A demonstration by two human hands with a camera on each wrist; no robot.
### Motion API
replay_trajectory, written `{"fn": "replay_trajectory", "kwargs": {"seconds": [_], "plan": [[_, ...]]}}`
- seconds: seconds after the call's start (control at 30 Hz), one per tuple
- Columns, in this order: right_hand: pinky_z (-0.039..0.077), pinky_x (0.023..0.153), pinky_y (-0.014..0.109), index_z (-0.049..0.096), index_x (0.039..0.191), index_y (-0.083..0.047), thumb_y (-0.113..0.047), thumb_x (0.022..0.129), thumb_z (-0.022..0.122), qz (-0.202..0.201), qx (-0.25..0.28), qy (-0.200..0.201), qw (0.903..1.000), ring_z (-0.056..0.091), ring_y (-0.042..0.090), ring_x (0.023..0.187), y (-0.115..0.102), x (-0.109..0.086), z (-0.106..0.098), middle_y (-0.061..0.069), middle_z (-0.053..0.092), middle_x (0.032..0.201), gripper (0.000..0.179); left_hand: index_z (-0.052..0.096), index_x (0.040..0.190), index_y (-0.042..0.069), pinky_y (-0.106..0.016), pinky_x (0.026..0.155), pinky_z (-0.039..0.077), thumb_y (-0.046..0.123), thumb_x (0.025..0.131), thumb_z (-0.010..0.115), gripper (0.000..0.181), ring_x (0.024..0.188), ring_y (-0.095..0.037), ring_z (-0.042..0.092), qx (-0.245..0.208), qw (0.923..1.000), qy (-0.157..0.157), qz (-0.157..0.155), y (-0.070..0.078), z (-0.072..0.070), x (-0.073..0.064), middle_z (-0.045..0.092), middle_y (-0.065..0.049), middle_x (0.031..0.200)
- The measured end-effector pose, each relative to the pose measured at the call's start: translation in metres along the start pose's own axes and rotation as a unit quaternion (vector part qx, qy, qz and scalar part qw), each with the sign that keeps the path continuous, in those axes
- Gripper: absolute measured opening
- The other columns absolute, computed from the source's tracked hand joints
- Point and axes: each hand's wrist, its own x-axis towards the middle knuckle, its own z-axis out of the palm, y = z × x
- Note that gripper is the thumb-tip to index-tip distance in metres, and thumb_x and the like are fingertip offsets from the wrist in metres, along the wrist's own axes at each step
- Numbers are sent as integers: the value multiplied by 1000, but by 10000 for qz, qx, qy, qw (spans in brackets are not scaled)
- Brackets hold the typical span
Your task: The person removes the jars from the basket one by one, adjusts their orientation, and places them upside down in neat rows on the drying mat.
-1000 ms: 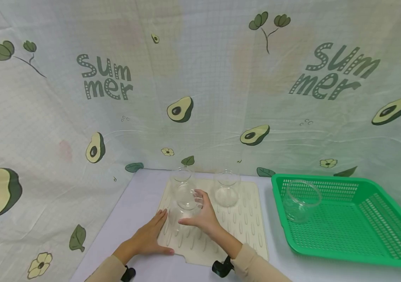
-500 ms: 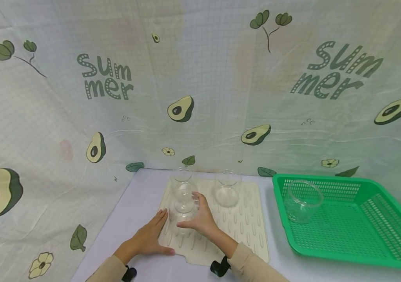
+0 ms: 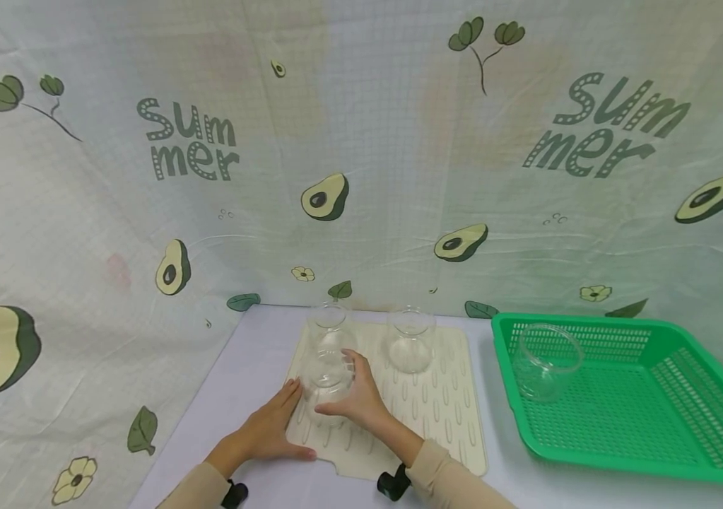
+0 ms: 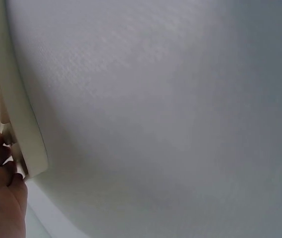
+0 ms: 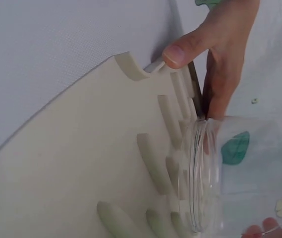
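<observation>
In the head view my right hand (image 3: 364, 396) holds a clear jar (image 3: 323, 396) on the front left of a cream ridged mat (image 3: 425, 417), thumb in front and fingers behind. In the right wrist view the jar's ringed end (image 5: 198, 173) meets the mat. My left hand (image 3: 266, 428) lies at the mat's near left corner, fingers extended along the left edge and thumb spread toward the front edge. Another clear jar (image 3: 326, 316) stands directly behind the held one, and a further clear jar (image 3: 409, 346) stands at the mat's back right.
A green plastic basket (image 3: 603, 424) stands to the right of the mat, with one clear jar (image 3: 542, 367) in its left part. Behind the white table (image 3: 221, 382) hangs a printed cloth (image 3: 386, 155). A black wrist camera (image 3: 394, 484) sits under the right forearm.
My right hand has come slightly down and to the left with the jar, nearer the left hand. The left hand and the other jars stay in place.
</observation>
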Motion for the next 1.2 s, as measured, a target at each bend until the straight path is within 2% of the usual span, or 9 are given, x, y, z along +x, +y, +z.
{"fn": "replay_trajectory", "kwargs": {"seconds": [0.3,0.67,0.87,1.2], "plan": [[42,104,55,33,147,-3,-19,61,97,-226,-367,-56,9991,47,37,126,2,-1,5,17,44,137,108,27,154,-5,-55,110,35,85,66,66,132,149,-39,15,63,10000,-16,-15,-3,1,0,19,-22,162],[43,103,53,30,150,0,-23,59,99,-136,-458,-161,9987,46,35,127,1,-1,0,20,43,141,116,29,154,-2,-56,109,36,85,65,67,131,149,-39,17,20,10000,11,-54,-2,0,2,21,-22,161],[40,105,54,26,153,-1,-22,61,98,-228,-213,-360,9989,41,35,133,2,0,-10,23,39,147,119,30,154,-2,-57,108,37,85,65,66,130,149,-39,17,-5,9999,-57,-93,-1,-1,3,21,-22,161],[38,107,54,27,152,-3,-21,64,96,-608,-30,-564,9966,40,33,135,-7,6,-33,14,43,147,113,32,153,-4,-56,108,37,85,64,67,131,148,-39,19,59,9999,-4,-124,-1,1,2,23,-22,160]]}}
